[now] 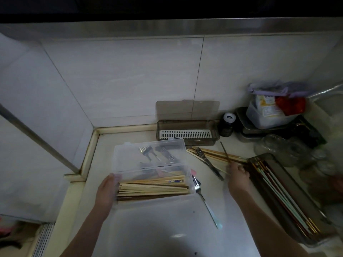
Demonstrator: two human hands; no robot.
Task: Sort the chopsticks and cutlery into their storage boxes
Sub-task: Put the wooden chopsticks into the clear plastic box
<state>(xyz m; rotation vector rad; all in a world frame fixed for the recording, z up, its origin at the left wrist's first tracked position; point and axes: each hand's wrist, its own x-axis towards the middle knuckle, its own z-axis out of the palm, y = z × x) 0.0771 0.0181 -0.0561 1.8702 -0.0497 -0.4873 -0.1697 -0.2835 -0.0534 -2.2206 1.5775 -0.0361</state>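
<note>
head view looks steeply down, close over the counter (pixel 232 201) corner.

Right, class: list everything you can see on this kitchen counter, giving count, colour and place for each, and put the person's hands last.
clear plastic box: one, transparent, counter left of centre, holding pale wooden chopsticks and forks
smoky grey box: one, lid up, white slatted insert, against the back wall
long dark tray: one, right side, holding coloured chopsticks
loose chopsticks: several, pale wood, counter centre-right
fork: one, metal, lying across the loose chopsticks
spoon: one, light blue handle, right of the clear box
dark jar: one, beside the grey box
left hand: holds the clear box's left end
right hand: pinches a dark chopstick
</note>
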